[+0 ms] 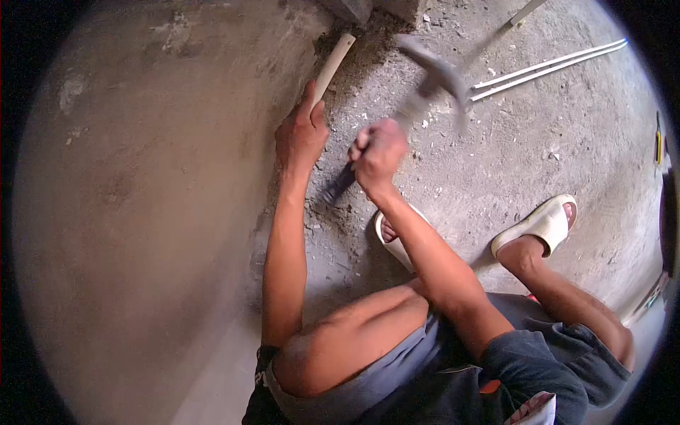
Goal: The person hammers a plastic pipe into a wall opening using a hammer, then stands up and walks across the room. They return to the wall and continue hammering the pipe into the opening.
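Observation:
A claw hammer (414,106) is in my right hand (381,154), its fingers wrapped round the dark handle. The hammer's head is raised above the rubble floor and smeared by motion. Against the wall on the left, my left hand (303,136) grips a short off-white strip (333,67) with a small hole near its far end. The strip slants up and to the right, toward the corner. Its lower end is hidden in the hand. The hammer's head is apart from the strip.
A bare concrete wall (163,191) rises on the left. Two long white strips (545,71) lie on the rough floor (482,170) at the right, and another pale strip (525,13) is at the top. A yellow-and-black tool (659,138) lies at the far right. My sandalled feet are below.

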`<state>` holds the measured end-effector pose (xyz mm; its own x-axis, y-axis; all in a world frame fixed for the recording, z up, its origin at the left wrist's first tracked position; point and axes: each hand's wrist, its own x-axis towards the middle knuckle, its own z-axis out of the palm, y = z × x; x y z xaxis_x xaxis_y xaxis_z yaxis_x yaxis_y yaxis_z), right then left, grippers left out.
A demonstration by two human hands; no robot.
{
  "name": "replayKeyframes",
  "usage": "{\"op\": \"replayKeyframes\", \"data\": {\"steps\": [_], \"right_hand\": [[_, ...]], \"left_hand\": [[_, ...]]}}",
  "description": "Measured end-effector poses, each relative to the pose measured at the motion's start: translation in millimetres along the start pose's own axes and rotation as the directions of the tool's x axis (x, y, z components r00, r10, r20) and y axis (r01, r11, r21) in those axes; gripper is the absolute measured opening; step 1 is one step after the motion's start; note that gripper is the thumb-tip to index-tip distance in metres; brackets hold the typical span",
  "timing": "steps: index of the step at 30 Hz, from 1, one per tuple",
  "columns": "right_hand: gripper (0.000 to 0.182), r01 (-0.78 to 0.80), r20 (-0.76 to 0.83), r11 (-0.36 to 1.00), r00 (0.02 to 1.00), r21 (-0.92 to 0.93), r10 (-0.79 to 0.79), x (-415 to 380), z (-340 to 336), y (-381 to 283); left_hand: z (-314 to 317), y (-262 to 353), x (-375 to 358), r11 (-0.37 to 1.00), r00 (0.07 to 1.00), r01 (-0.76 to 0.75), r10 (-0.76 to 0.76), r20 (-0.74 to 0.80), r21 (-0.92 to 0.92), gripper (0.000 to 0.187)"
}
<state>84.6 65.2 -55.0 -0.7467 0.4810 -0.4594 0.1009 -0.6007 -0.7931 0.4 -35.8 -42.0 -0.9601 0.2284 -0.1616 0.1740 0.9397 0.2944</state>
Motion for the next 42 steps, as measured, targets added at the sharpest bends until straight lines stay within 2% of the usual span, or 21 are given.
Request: {"op": "replayKeyframes", "data": {"steps": [1, 2, 5, 6, 8, 12, 14, 17, 18, 20, 21, 25, 26, 28, 29, 32, 34, 37, 39, 41, 42], "right_hand": [[0.043, 0.417, 0.18, 0.662, 0.9, -0.622, -0.398, 24.0, -2.4, 0.6], [0.043, 0.424, 0.179, 0.657, 0.895, -0.623, -0.408, 27.7, -9.4, -0.4], [0.044, -0.064, 0.066, 0.946, 0.994, -0.318, 0.09, 27.2, -2.2, -36.9], [0.044, -0.072, 0.07, 0.943, 0.992, -0.325, 0.1, 23.5, 6.3, -38.4], [0.045, 0.148, -0.1, 0.978, 0.986, 0.148, -0.134, 9.0, 19.1, -34.7], [0.042, 0.106, 0.109, 0.741, 0.993, -0.664, -0.045, 50.6, -9.8, -23.4], [0.042, 0.047, 0.119, 0.847, 0.993, -0.53, 0.019, 41.6, -11.4, -42.7], [0.042, 0.131, -0.116, 0.975, 0.987, 0.182, -0.111, 15.5, 13.1, -41.9], [0.042, 0.124, -0.119, 0.975, 0.988, 0.183, -0.103, 23.3, 8.9, -33.4], [0.043, 0.069, 0.129, 0.76, 0.992, -0.646, 0.02, 55.9, -7.9, -21.7], [0.043, 0.059, 0.127, 0.74, 0.991, -0.67, 0.036, 62.7, -14.1, -27.6], [0.044, 0.196, -0.059, 0.974, 0.977, -0.112, -0.204, 26.5, 1.0, -46.5], [0.044, 0.176, -0.065, 0.978, 0.981, -0.116, -0.184, 26.1, -0.7, -37.5], [0.048, 0.232, 0.106, 0.718, 0.971, -0.657, -0.216, 42.2, -1.8, -29.3], [0.048, 0.052, 0.101, 0.778, 0.995, -0.626, 0.014, 58.5, -3.6, -25.7], [0.048, 0.034, 0.149, 0.844, 0.987, -0.536, 0.055, 56.7, -14.2, -71.1], [0.047, 0.074, 0.129, 0.866, 0.992, -0.495, -0.01, 37.6, -12.5, -64.6], [0.045, 0.154, 0.002, 0.988, 0.988, -0.011, -0.154, 21.2, 1.2, -50.8], [0.044, 0.109, 0.009, 0.994, 0.994, -0.033, -0.109, 24.1, -2.6, -50.3], [0.043, 0.039, 0.037, 0.998, 0.999, -0.04, -0.037, 24.4, -10.5, -50.0], [0.043, 0.047, 0.042, 0.998, 0.998, -0.037, -0.046, 25.9, -13.9, -52.0]], "left_hand": [[-2.8, 4.3, 2.7, 0.998, 1.0, 0.014, -0.013, 0.008, -0.069, 0.044], [-4.5, 10.0, 4.4, 0.99, 1.0, 0.027, -0.024, 0.02, -0.141, 0.043], [-10.7, 19.4, 6.5, 0.984, 0.976, 0.172, -0.164, 0.145, -0.042, 0.042], [-12.0, 21.1, 6.5, 0.982, 0.973, 0.184, -0.176, 0.149, -0.043, 0.042], [-15.0, 25.4, 4.8, 0.983, 0.975, 0.184, -0.181, 0.132, -0.011, 0.042], [-5.8, 22.7, 10.4, 0.991, 0.993, 0.11, -0.106, 0.059, -0.073, 0.042], [-9.7, 27.1, 11.6, 0.99, 0.988, 0.141, -0.14, 0.065, 0.0, 0.043], [-23.7, 40.1, 10.6, 0.974, 0.964, 0.211, -0.221, 0.146, 0.076, 0.044], [-23.6, 37.6, 7.4, 0.973, 0.963, 0.214, -0.225, 0.152, 0.082, 0.044], [-22.7, 38.0, 13.0, 0.988, 0.982, 0.151, -0.151, 0.114, 0.008, 0.044], [-22.9, 39.5, 11.7, 0.991, 0.985, 0.134, -0.134, 0.112, 0.004, 0.044], [-23.5, 37.6, 16.5, 0.98, 0.976, 0.175, -0.185, 0.113, 0.091, 0.045], [-23.8, 37.1, 13.1, 0.982, 0.98, 0.158, -0.169, 0.101, 0.107, 0.045], [-27.2, 37.7, 11.2, 0.984, 0.979, 0.157, -0.167, 0.121, 0.088, 0.045], [-29.7, 43.3, 16.5, 0.987, 0.979, 0.15, -0.156, 0.131, 0.058, 0.045], [-27.9, 45.1, 21.0, 0.983, 0.977, 0.17, -0.177, 0.122, 0.063, 0.045], [-35.7, 53.8, 19.1, 0.972, 0.961, 0.216, -0.228, 0.158, 0.089, 0.045], [-41.7, 59.9, 19.1, 0.964, 0.947, 0.233, -0.255, 0.196, 0.125, 0.044], [-33.2, 54.9, 15.3, 0.966, 0.949, 0.224, -0.247, 0.198, 0.132, 0.044], [-6.0, 39.5, -3.6, 0.955, 0.999, 0.046, -0.047, 0.002, -0.291, 0.042], [-13.7, 51.3, -17.5, 0.803, 0.931, 0.359, -0.272, 0.242, -0.477, 0.041]]}}
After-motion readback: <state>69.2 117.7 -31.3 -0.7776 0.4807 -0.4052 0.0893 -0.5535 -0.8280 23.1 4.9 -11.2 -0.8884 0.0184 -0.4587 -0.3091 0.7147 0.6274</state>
